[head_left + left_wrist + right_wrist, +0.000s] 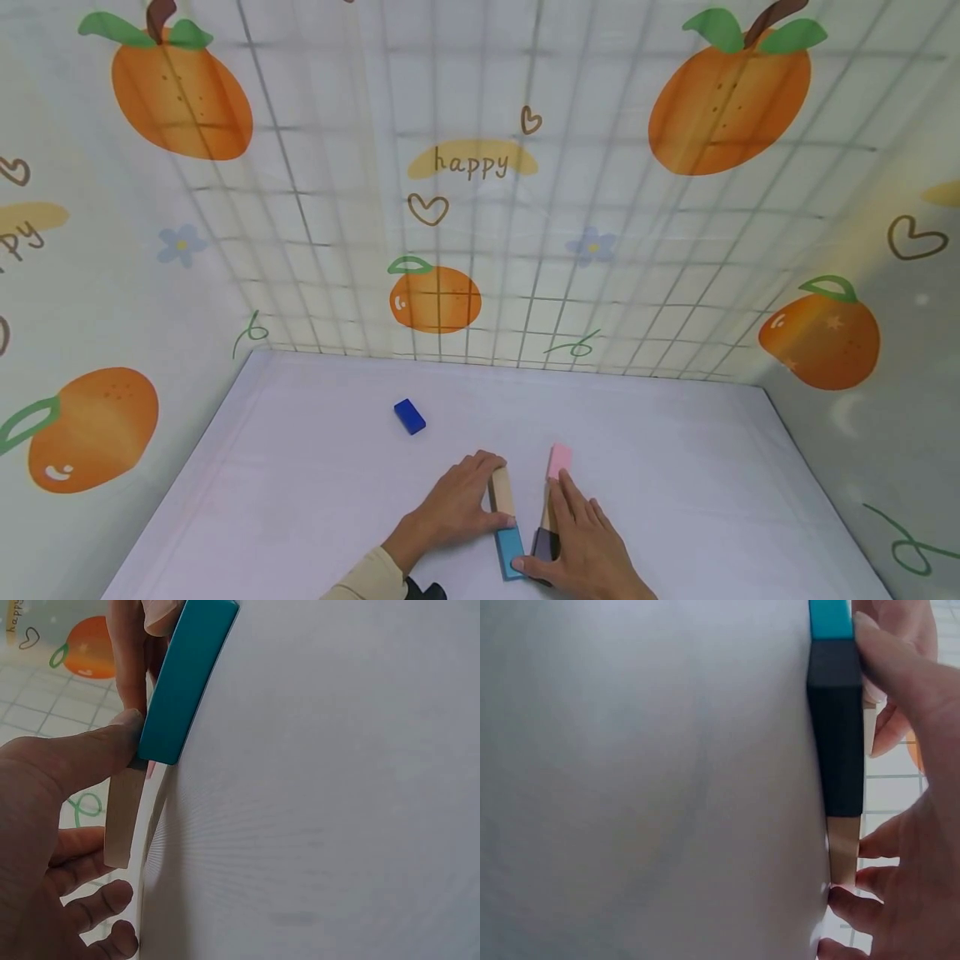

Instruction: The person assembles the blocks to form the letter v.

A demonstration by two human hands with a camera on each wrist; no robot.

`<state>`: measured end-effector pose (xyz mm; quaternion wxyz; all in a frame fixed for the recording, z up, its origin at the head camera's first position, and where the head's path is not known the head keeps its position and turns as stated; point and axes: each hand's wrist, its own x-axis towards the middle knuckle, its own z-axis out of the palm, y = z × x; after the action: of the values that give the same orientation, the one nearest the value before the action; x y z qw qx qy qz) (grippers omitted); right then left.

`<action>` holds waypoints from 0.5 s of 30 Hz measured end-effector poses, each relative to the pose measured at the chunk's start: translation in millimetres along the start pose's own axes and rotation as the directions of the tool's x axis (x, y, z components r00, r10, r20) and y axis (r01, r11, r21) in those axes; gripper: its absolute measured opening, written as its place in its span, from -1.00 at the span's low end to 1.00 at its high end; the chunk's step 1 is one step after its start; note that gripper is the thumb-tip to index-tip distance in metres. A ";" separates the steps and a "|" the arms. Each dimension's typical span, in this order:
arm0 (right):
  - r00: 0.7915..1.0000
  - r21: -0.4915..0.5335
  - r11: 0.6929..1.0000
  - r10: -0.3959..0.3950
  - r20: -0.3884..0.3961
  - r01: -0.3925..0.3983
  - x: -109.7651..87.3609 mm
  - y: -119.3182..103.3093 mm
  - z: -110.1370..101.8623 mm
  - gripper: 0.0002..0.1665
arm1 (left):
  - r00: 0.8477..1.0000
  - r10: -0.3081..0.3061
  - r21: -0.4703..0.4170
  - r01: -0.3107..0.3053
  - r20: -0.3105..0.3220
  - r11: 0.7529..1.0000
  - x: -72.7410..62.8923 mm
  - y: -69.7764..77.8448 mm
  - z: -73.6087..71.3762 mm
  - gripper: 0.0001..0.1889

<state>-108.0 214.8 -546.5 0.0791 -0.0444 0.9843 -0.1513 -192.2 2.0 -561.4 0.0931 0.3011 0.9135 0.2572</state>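
In the head view two rows of blocks stand close together on the table. A plain wooden block (pixel 502 490) and a teal block (pixel 510 552) form the left row. My left hand (pixel 459 497) spans the plain block, fingertips at its far end and thumb where it meets the teal one. The right row has a pink block (pixel 559 458), a partly hidden wooden block (pixel 550 504) and a black block (pixel 545 543). My right hand (pixel 588 537) lies along this row with extended fingers. Its thumb (pixel 885 656) touches the teal block near its end.
A dark blue block (pixel 409 416) lies apart, farther back and to the left on the white table (pixel 300 467). Fabric walls with printed oranges enclose the back and both sides. A black object (pixel 425 590) shows below the left sleeve.
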 end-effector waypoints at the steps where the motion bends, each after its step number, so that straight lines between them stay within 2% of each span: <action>1: 1.000 0.001 1.000 0.002 0.003 -0.002 -0.1 0.1 -0.1 0.66 | 1.000 0.001 0.001 -0.001 0.000 1.000 -0.2 0.2 0.3 -0.12; 11: 0.999 0.012 1.000 -0.029 -0.015 0.029 -1.0 2.2 0.3 0.63 | 1.000 0.009 0.012 -0.009 0.017 1.000 -1.1 0.7 2.4 -0.12; 15: 1.000 0.014 1.000 -0.018 -0.005 0.018 -0.8 1.8 0.1 0.65 | 1.000 0.018 0.023 -0.018 0.010 1.000 -1.6 0.1 3.7 -0.12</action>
<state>-107.3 216.5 -547.0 0.0757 -0.0524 0.9830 -0.1588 -189.7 2.6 -564.5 0.0917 0.3115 0.9133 0.2458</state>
